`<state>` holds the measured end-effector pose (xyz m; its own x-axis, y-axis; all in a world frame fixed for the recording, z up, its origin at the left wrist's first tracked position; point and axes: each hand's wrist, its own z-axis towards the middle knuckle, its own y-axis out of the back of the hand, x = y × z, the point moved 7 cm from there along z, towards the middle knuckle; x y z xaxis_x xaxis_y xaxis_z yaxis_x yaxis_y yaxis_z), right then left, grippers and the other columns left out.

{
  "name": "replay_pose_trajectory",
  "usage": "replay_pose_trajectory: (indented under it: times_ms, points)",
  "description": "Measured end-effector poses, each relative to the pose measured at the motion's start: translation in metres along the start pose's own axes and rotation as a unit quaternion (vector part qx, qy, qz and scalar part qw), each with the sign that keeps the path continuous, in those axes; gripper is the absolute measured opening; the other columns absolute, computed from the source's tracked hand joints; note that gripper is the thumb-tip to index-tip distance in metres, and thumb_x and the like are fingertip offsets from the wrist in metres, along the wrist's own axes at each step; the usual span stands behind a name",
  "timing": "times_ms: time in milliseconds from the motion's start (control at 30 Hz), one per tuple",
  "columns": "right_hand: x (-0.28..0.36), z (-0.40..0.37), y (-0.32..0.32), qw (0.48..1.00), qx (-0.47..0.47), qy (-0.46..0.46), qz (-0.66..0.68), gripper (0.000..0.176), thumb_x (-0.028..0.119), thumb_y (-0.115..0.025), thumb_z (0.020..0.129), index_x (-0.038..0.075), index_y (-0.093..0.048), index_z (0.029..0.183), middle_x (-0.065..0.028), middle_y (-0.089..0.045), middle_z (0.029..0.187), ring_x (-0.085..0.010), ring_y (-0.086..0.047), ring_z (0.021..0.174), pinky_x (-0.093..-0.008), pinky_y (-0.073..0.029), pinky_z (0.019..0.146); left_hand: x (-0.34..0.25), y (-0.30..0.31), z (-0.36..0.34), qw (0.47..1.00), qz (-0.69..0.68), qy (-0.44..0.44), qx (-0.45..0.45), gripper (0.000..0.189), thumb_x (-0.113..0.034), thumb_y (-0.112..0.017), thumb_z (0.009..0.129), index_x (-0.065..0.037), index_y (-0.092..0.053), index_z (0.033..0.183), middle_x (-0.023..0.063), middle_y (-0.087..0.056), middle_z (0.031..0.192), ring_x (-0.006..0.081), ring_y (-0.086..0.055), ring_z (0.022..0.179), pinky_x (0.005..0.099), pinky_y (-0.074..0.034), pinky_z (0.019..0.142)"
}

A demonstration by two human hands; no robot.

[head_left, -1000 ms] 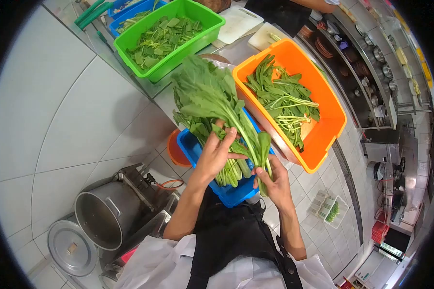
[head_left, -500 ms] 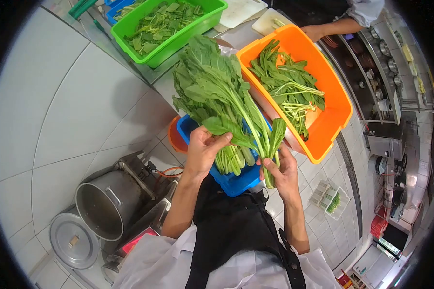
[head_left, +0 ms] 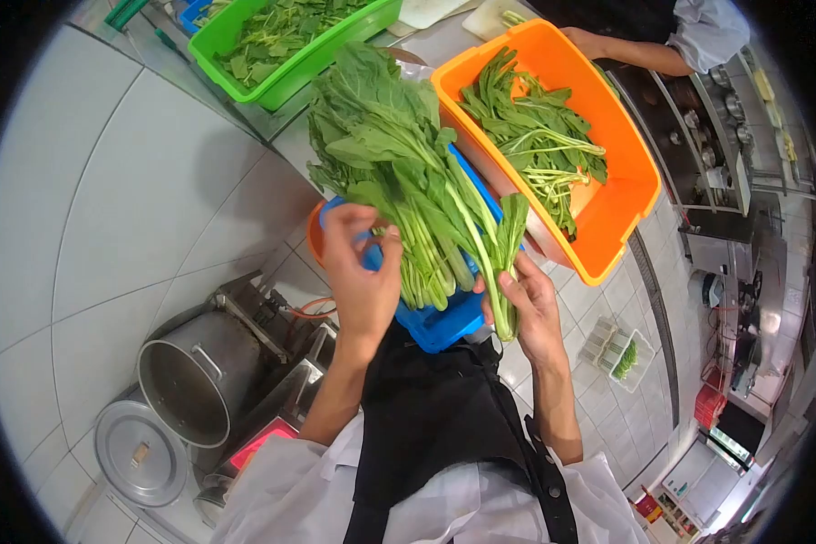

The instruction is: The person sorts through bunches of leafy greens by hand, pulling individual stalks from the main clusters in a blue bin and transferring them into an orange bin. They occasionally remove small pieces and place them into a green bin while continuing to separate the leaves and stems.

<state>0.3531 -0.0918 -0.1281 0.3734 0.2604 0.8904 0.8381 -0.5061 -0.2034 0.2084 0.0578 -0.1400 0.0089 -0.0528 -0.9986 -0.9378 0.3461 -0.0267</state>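
A stalk of leafy greens [head_left: 487, 276] is pinched near its base by my right hand [head_left: 533, 313], with its leaves reaching up and to the left. My left hand [head_left: 363, 276] hovers at the left side of the pile, thumb and fingers apart and slightly blurred, with nothing visible between them. Beneath both hands, a blue basket [head_left: 440, 334] holds a heap of greens [head_left: 367, 118], stems toward me and broad leaves away. The heap hides much of the basket.
To the right stands an orange bin [head_left: 637, 186] with loose greens inside. A green bin [head_left: 286, 77] of cut leaves is at the far left. Another person's hand [head_left: 585, 41] is behind the orange bin. A large metal pot [head_left: 186, 381] and lid [head_left: 140, 453] sit lower left.
My left hand has let go of a leaf on the stalk and moved left, its fingers spreading. My right hand still grips the stalk. The view has shifted slightly.
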Motion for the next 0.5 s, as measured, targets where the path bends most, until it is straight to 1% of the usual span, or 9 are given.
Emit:
replay_pose_trajectory:
  times_ms: [33, 67, 100, 167, 233, 333, 367, 467, 500]
  points:
    - [0.0, 0.0, 0.0, 1.0, -0.002, -0.001, 0.0, 0.031, 0.017, -0.048, 0.1, -0.002, -0.049, 0.124, -0.0093, -0.064, 0.088, -0.0123, -0.056, 0.058, -0.0235, -0.046, 0.055, -0.025, 0.009, -0.005, 0.979, 0.127, -0.122, -0.1, 0.018, 0.001, -0.061, 0.087, 0.0, -0.053, 0.103, 0.008, -0.06, 0.098, 0.015, -0.058, 0.083, 0.0308, -0.05, 0.072]
    - [0.0, -0.001, -0.002, 1.0, 0.002, 0.002, -0.01, 0.031, 0.018, -0.047, 0.101, -0.001, -0.049, 0.125, -0.0093, -0.063, 0.088, -0.0121, -0.056, 0.059, -0.0234, -0.046, 0.055, -0.044, 0.008, -0.011, 0.972, 0.125, -0.164, -0.116, 0.021, 0.003, -0.067, 0.082, -0.001, -0.054, 0.098, 0.0095, -0.057, 0.099, 0.0172, -0.055, 0.086, 0.0302, -0.046, 0.078]
    - [-0.001, -0.002, -0.003, 1.0, 0.008, 0.004, -0.02, 0.032, 0.02, -0.046, 0.101, -0.001, -0.049, 0.126, -0.0093, -0.063, 0.089, -0.0119, -0.056, 0.059, -0.0234, -0.046, 0.055, -0.052, 0.007, -0.011, 0.972, 0.125, -0.162, -0.116, 0.021, 0.003, -0.067, 0.082, -0.001, -0.054, 0.098, 0.0095, -0.057, 0.099, 0.0172, -0.055, 0.086, 0.0302, -0.046, 0.078]
    - [-0.005, -0.003, -0.005, 1.0, 0.002, 0.001, -0.011, 0.033, 0.02, -0.046, 0.101, 0.0, -0.049, 0.127, -0.0086, -0.063, 0.088, -0.0115, -0.056, 0.061, -0.0234, -0.046, 0.056, -0.073, -0.022, -0.021, 0.948, 0.159, -0.266, 0.07, 0.023, -0.001, -0.071, 0.077, -0.001, -0.057, 0.096, 0.0124, -0.054, 0.099, 0.0232, -0.054, 0.09, 0.0326, -0.045, 0.081]
    - [-0.007, -0.002, -0.007, 1.0, 0.0, 0.002, -0.003, 0.034, 0.021, -0.046, 0.102, 0.0, -0.049, 0.129, -0.0079, -0.062, 0.088, -0.0111, -0.056, 0.062, -0.0235, -0.046, 0.056, -0.079, -0.047, -0.017, 0.934, 0.21, -0.259, 0.126, 0.028, -0.004, -0.074, 0.073, -0.001, -0.059, 0.096, 0.0132, -0.054, 0.095, 0.0289, -0.054, 0.089, 0.0356, -0.045, 0.079]
    - [-0.011, -0.002, -0.005, 0.999, -0.023, 0.018, -0.038, 0.035, 0.02, -0.046, 0.101, 0.0, -0.049, 0.13, -0.0066, -0.062, 0.088, -0.0107, -0.057, 0.063, -0.0237, -0.046, 0.056, -0.052, -0.063, -0.017, 0.921, 0.251, -0.257, 0.148, 0.032, -0.007, -0.075, 0.072, -0.003, -0.06, 0.1, 0.0121, -0.056, 0.093, 0.0304, -0.055, 0.088, 0.0374, -0.045, 0.078]
    - [-0.013, -0.002, -0.003, 0.998, -0.033, 0.015, -0.042, 0.035, 0.02, -0.047, 0.101, 0.0, -0.049, 0.13, -0.0062, -0.061, 0.088, -0.0105, -0.057, 0.063, -0.0236, -0.046, 0.056, -0.047, -0.062, -0.017, 0.921, 0.251, -0.259, 0.149, 0.032, -0.007, -0.075, 0.072, -0.003, -0.06, 0.1, 0.0121, -0.056, 0.093, 0.0304, -0.055, 0.088, 0.0374, -0.045, 0.078]
    - [-0.013, -0.006, 0.0, 0.998, -0.06, 0.017, -0.027, 0.035, 0.02, -0.049, 0.1, 0.0, -0.049, 0.129, -0.0059, -0.061, 0.088, -0.0103, -0.056, 0.063, -0.0233, -0.046, 0.056, -0.041, -0.051, -0.02, 0.941, 0.198, -0.224, 0.158, 0.029, -0.008, -0.075, 0.073, -0.004, -0.06, 0.098, 0.0121, -0.058, 0.094, 0.0292, -0.056, 0.088, 0.0359, -0.045, 0.076]
    - [-0.012, -0.006, 0.001, 0.997, -0.072, 0.023, -0.008, 0.035, 0.019, -0.051, 0.1, -0.001, -0.05, 0.128, -0.0061, -0.061, 0.089, -0.0102, -0.056, 0.063, -0.0231, -0.045, 0.056, -0.037, -0.046, -0.018, 0.954, 0.179, -0.173, 0.167, 0.027, -0.009, -0.073, 0.076, -0.004, -0.059, 0.099, 0.0111, -0.058, 0.094, 0.0265, -0.057, 0.088, 0.0345, -0.045, 0.075]
